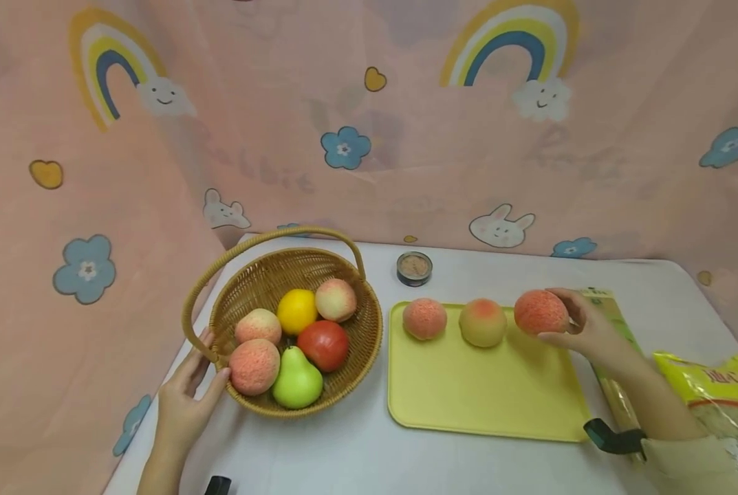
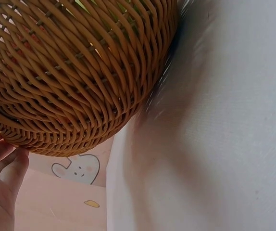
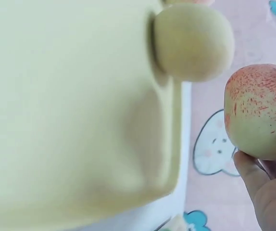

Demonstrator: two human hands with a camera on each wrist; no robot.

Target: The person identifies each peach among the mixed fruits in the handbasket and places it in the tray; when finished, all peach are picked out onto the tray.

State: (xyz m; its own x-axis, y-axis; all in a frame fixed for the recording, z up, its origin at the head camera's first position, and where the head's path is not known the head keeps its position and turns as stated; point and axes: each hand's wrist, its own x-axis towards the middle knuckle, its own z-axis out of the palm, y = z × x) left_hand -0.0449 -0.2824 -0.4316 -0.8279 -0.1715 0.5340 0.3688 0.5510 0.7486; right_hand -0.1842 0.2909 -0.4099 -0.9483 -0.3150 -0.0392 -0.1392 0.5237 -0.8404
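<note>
My left hand [image 1: 186, 399] pinches the left rim of a round wicker basket [image 1: 269, 268], by the foot of its arched handle. In the left wrist view the fingertips meet the woven edge [image 2: 75, 96]. Inside the basket lie a green pear [image 1: 297, 381], a red fruit [image 1: 323, 345], a yellow fruit [image 1: 297, 312] and several peaches, one pink peach [image 1: 254, 366] close to my left thumb. My right hand [image 1: 582, 326] holds a reddish peach [image 1: 538, 313] between thumb and fingers over the back right of a yellow tray [image 1: 480, 392]; its speckled skin [image 3: 258, 113] shows in the right wrist view.
Two more peaches, a pink one [image 1: 425, 318] and a paler one [image 1: 483, 322], sit along the tray's back edge. Behind them stands a small round tin [image 1: 415, 268]. A flat green package [image 1: 613, 316] and a yellow plastic bag [image 1: 715, 385] lie at the right. A patterned cloth hangs behind the table.
</note>
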